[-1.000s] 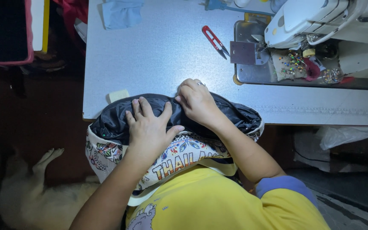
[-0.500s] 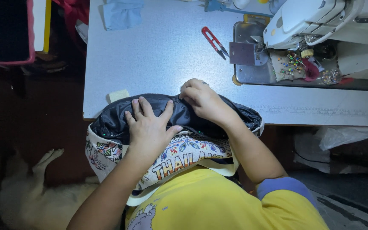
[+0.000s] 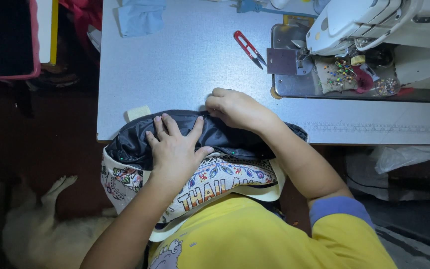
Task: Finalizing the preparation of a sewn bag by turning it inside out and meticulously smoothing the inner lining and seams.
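Nearest the person, a yellow shirt with a blue sleeve edge fills the lower frame. Over the lap and the near edge of the tabletop lies a printed fabric bag, cream with floral pattern and lettering, its black lining turned uppermost and bunched along the table edge.

The left hand lies flat on the black lining, fingers spread, palm pressing down; it grips nothing. The right hand rests at the far edge of the lining where it meets the tabletop, fingers curled under and knuckles up. Whether those fingers pinch the lining cannot be told. The two hands are apart, the right just beyond the left.

A small cream tab sits at the table edge just left of the lining. To the lower left, on the dark floor, lies a pale furry animal.

Further off on the tabletop are red-handled thread snips, well clear of the hands. Right of them stands a white sewing machine on a metal plate, with a pincushion beside it. At the far edge lies a pale blue cloth.
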